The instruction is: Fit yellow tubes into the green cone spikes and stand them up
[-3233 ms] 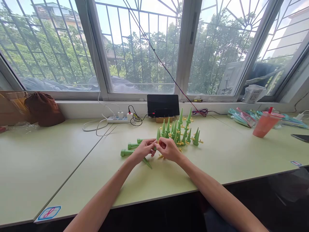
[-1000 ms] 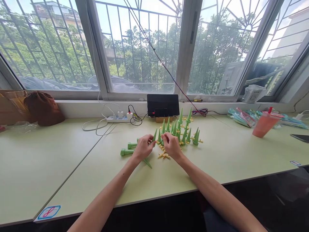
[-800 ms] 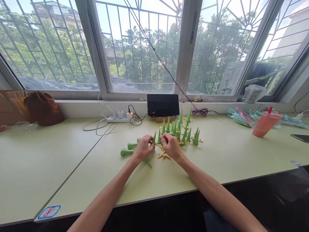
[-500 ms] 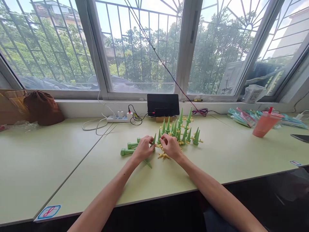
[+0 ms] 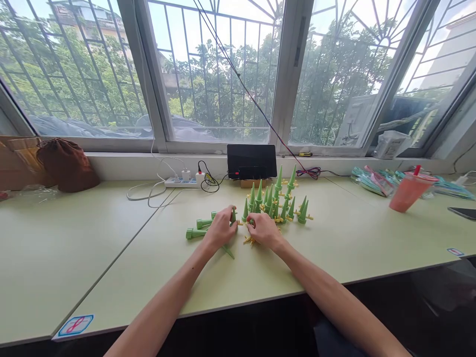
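My left hand (image 5: pixel 220 229) is closed round a green plastic cone spike (image 5: pixel 233 214) that stands upright on the pale green table (image 5: pixel 111 248). My right hand (image 5: pixel 262 231) rests just to its right, fingers curled over small yellow parts (image 5: pixel 248 241). Behind both hands stands a cluster of several upright green cones with yellow fittings (image 5: pixel 277 201). To the left of my left hand lie loose green cones (image 5: pixel 195 232) on their sides, one partly under my left wrist.
A dark tablet (image 5: pixel 252 161) leans on the window sill behind the cones, with a power strip and cables (image 5: pixel 182 182) to its left. A brown pouch (image 5: pixel 67 166) sits far left. An orange drink cup (image 5: pixel 409 191), wrapped packets (image 5: pixel 372 179) and a phone (image 5: pixel 463 212) lie at the right.
Both hands moved from a joined pinch in front of the cluster to its near edge. A green cone now stands upright under my left hand, and my right hand has dropped to the table.
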{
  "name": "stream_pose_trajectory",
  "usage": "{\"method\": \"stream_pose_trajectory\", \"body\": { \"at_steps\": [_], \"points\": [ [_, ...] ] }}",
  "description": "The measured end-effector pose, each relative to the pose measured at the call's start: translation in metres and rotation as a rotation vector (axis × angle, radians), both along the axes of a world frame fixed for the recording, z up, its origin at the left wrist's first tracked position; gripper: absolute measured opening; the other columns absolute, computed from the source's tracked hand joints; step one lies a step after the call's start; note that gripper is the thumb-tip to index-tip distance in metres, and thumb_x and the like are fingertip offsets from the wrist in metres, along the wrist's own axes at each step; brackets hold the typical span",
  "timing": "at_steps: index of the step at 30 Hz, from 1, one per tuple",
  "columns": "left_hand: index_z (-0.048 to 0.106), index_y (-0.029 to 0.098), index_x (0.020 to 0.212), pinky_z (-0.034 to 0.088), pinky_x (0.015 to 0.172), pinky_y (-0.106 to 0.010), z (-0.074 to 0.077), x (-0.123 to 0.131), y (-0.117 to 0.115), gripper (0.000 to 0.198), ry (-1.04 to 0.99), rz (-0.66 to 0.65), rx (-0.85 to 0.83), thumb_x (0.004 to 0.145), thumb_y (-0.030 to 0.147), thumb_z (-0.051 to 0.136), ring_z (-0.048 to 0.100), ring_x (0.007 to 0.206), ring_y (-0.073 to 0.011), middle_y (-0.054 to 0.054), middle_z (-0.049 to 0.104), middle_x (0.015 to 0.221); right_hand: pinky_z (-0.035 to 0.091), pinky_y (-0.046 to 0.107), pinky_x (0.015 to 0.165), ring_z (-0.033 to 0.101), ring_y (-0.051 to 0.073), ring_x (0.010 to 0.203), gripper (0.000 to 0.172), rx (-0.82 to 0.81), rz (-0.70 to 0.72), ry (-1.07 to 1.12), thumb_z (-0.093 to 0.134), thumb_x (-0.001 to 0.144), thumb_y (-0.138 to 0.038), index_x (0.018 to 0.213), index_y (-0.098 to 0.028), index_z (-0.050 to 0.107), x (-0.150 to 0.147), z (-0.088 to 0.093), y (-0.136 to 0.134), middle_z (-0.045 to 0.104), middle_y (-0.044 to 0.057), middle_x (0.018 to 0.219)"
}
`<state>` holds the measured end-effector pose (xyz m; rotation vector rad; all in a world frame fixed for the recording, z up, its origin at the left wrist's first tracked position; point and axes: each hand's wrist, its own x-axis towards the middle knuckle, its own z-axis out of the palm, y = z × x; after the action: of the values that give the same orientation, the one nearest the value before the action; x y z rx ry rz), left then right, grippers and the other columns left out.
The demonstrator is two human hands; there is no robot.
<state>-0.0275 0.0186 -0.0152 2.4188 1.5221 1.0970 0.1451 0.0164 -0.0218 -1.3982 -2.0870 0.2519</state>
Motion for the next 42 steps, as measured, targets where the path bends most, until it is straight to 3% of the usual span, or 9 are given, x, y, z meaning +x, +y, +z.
{"method": "stream_pose_trajectory", "body": {
  "at_steps": [6,10,13,17,23,31,35,42],
  "points": [
    [0.051,0.018,0.111,0.046,0.069,-0.032,-0.001,0.002,0.0,0.03,-0.063,0.04,0.029,0.082,0.023,0.055,0.06,0.073,-0.0202,-0.002,0.06,0.075,0.028,0.024,0.056,0.057,0.016,0.072,0.013,-0.052,-0.011,-0.116,0.056,0.083,-0.024,0.09,-0.018,0.064,0.001,0.002,0.0,0.066,0.006,0.081],
    [0.048,0.018,0.116,0.048,0.071,-0.033,0.006,0.005,-0.003,0.036,-0.135,0.059,0.141,0.084,0.03,0.057,0.061,0.076,-0.0201,-0.004,0.061,0.083,0.028,0.024,0.056,0.058,0.017,0.076,0.011,-0.086,-0.027,-0.166,0.054,0.084,-0.023,0.089,-0.018,0.062,0.001,0.002,0.0,0.066,0.006,0.082],
    [0.05,0.018,0.111,0.048,0.071,-0.031,0.014,0.007,-0.008,0.031,-0.214,0.098,0.28,0.084,0.033,0.058,0.059,0.074,-0.0176,-0.005,0.059,0.087,0.028,0.024,0.056,0.059,0.018,0.076,0.009,-0.101,-0.034,-0.174,0.054,0.083,-0.023,0.087,-0.019,0.062,0.001,0.001,0.001,0.066,0.006,0.083],
    [0.05,0.019,0.099,0.045,0.062,-0.025,0.021,0.008,-0.013,0.022,-0.314,0.148,0.385,0.084,0.032,0.058,0.052,0.059,-0.0119,0.001,0.055,0.076,0.028,0.024,0.056,0.06,0.018,0.076,0.008,-0.115,-0.035,-0.171,0.055,0.082,-0.021,0.085,-0.018,0.062,0.001,-0.001,0.003,0.066,0.007,0.084],
    [0.051,0.02,0.084,0.038,0.054,-0.021,0.018,0.011,-0.018,0.007,-0.275,0.022,0.329,0.086,0.026,0.054,0.041,0.047,-0.0081,0.006,0.047,0.058,0.028,0.024,0.056,0.059,0.018,0.075,0.006,-0.088,-0.021,-0.137,0.055,0.081,-0.018,0.08,-0.018,0.061,0.001,-0.004,0.005,0.066,0.007,0.081],
    [0.055,0.018,0.069,0.034,0.054,-0.021,0.014,0.01,-0.017,0.015,-0.087,-0.123,0.174,0.084,0.022,0.051,0.036,0.047,-0.0079,0.006,0.041,0.051,0.029,0.023,0.052,0.048,0.013,0.054,0.008,0.061,0.026,0.18,0.05,0.084,-0.024,0.079,-0.019,0.053,-0.002,-0.001,0.004,0.053,-0.001,0.057],
    [0.059,0.018,0.073,0.034,0.054,-0.021,0.012,0.01,-0.016,0.011,-0.039,-0.145,0.099,0.081,0.02,0.052,0.038,0.047,-0.0082,0.006,0.045,0.051,0.031,0.022,0.05,0.044,0.011,0.049,0.01,0.107,0.121,0.351,0.047,0.086,-0.028,0.08,-0.02,0.049,-0.003,0.003,0.001,0.048,-0.005,0.055],
    [0.061,0.019,0.087,0.034,0.054,-0.021,0.013,0.009,-0.018,0.01,-0.005,-0.186,0.043,0.079,0.024,0.057,0.039,0.048,-0.0083,0.007,0.045,0.054,0.038,0.023,0.053,0.049,0.012,0.055,0.013,0.124,0.195,0.499,0.047,0.086,-0.032,0.083,-0.019,0.047,-0.005,0.008,-0.002,0.055,-0.001,0.071]
  ]
}}
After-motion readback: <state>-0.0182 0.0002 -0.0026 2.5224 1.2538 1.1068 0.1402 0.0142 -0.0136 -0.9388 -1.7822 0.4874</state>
